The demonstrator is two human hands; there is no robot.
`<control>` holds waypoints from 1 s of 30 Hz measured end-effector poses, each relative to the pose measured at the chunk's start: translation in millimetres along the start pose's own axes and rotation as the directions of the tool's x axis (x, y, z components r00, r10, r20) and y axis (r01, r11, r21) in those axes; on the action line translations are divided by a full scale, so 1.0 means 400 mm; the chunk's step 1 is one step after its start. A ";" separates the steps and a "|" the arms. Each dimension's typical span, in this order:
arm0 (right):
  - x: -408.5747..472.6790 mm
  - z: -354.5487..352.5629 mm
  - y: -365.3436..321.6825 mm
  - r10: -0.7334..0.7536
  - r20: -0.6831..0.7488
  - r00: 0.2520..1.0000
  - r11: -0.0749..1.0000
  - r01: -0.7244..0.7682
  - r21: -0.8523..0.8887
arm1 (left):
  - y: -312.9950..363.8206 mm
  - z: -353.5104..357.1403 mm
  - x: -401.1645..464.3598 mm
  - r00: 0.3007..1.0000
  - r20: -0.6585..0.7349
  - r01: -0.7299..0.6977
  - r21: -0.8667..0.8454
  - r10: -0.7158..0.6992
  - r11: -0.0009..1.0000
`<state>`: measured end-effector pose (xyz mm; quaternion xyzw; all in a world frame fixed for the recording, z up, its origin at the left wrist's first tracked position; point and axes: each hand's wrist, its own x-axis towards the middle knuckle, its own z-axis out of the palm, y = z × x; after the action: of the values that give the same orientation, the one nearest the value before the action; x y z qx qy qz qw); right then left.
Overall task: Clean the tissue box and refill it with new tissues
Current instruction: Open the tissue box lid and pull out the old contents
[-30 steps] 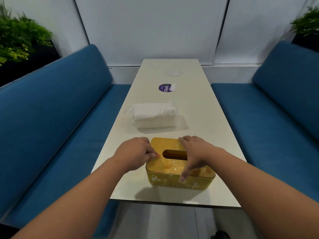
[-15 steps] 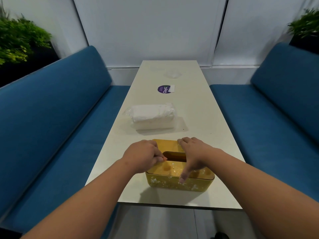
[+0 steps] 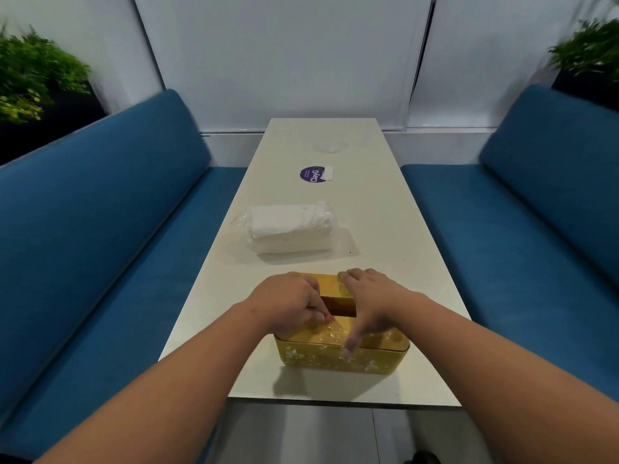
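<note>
A yellow tissue box (image 3: pixel 338 358) with white specks stands near the table's front edge, its lid slot dark between my hands. My left hand (image 3: pixel 288 303) lies curled on the lid's left part, fingertips at the slot's edge. My right hand (image 3: pixel 368 303) spans the lid from the far edge to the front, thumb hanging over the front side. A clear-wrapped pack of white tissues (image 3: pixel 289 229) lies on the table beyond the box.
The long white table (image 3: pixel 402 229) carries a round purple sticker (image 3: pixel 313 174) and a faint clear wrapper (image 3: pixel 328 145) farther back. Blue benches (image 3: pixel 100 229) run along both sides, with plants at the top corners.
My left hand has slid rightwards along the lid towards the slot. The right hand keeps its place on the box. The view has shifted slightly.
</note>
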<state>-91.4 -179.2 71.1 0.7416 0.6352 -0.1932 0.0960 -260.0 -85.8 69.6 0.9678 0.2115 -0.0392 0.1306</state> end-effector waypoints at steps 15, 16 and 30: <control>0.005 0.003 0.000 0.002 0.004 1.000 1.000 -0.002 0.004 | 0.000 0.003 -0.016 0.999 -0.024 0.020 -0.012 -0.020 1.000; 0.005 0.003 0.000 0.001 0.001 1.000 1.000 -0.001 0.002 | 0.009 0.007 -0.012 0.999 -0.030 0.013 -0.008 -0.013 1.000; 0.002 0.001 -0.003 0.002 -0.009 1.000 1.000 -0.002 -0.005 | 0.034 0.039 -0.042 0.991 -0.133 0.009 -0.052 -0.016 0.999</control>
<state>-92.4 -178.4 70.3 0.7429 0.6352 -0.1884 0.0952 -270.0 -108.9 59.9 0.9633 0.2267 0.0301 0.1407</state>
